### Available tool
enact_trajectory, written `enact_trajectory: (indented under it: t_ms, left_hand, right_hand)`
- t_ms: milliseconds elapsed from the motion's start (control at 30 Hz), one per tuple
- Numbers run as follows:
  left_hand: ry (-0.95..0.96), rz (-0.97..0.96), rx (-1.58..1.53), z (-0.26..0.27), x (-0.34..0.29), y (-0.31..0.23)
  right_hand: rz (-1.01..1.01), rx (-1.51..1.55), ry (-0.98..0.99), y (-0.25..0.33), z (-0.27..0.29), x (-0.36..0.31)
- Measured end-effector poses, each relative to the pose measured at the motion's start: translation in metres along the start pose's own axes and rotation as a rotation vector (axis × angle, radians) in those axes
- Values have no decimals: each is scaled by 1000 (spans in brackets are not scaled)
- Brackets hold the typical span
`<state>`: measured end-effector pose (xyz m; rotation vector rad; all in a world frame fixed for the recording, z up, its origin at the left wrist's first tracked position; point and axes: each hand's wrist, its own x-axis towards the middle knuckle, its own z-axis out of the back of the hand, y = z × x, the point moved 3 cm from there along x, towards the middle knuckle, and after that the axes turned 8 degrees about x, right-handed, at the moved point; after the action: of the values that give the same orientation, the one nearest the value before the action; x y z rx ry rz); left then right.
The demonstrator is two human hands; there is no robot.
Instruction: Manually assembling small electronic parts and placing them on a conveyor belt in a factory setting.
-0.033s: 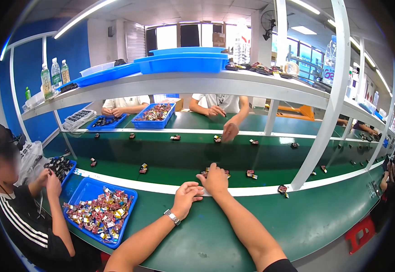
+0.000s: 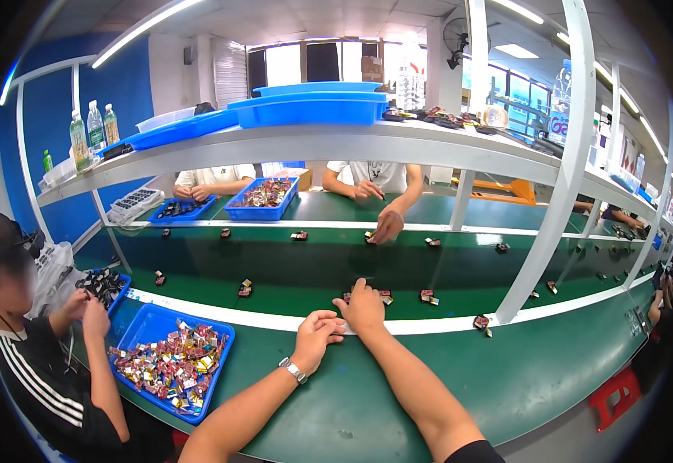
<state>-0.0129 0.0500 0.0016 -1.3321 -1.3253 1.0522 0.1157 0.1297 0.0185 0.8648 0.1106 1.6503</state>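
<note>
My right hand (image 2: 363,309) reaches over the near green belt, its fingers bent down onto a small red-and-black circuit board piece (image 2: 385,297) with a pale part on it. Bits of board show on both sides of the hand; my fingertips are hidden. Beside it my left hand (image 2: 318,333) rests at the white rail (image 2: 267,319), fingers loosely bent and apart, with nothing visible in it. A metal watch (image 2: 293,370) is on the left wrist. Just right along the belt lies another circuit board piece (image 2: 428,297).
A blue tray (image 2: 229,347) heaped with board pieces stands left. A co-worker's hands (image 2: 93,315) are beyond it, near a tray of black parts (image 2: 105,287). Across the belts a co-worker's hand (image 2: 387,227) touches a piece. A white post (image 2: 546,224) rises at right; a shelf (image 2: 305,143) spans above.
My right hand has shifted very slightly left over the board piece. My left hand stays put. The opposite co-worker's blurred hand has settled at a piece on the far belt.
</note>
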Motion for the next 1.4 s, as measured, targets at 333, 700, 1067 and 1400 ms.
enact_trajectory:
  t_ms: [333, 700, 1067, 1400]
  left_hand:
    - [-5, 80, 69, 27, 11, 0]
    - [605, 285, 51, 8, -3, -6]
    - [441, 232, -99, -9, -11, -6]
    - [402, 126, 90, -15, -17, -7]
  right_hand:
    - [258, 622, 259, -11, 44, -30]
    - [492, 513, 556, 0, 98, -75]
    - [634, 378, 160, 5, 97, -84]
    - [703, 316, 147, 3, 96, -81]
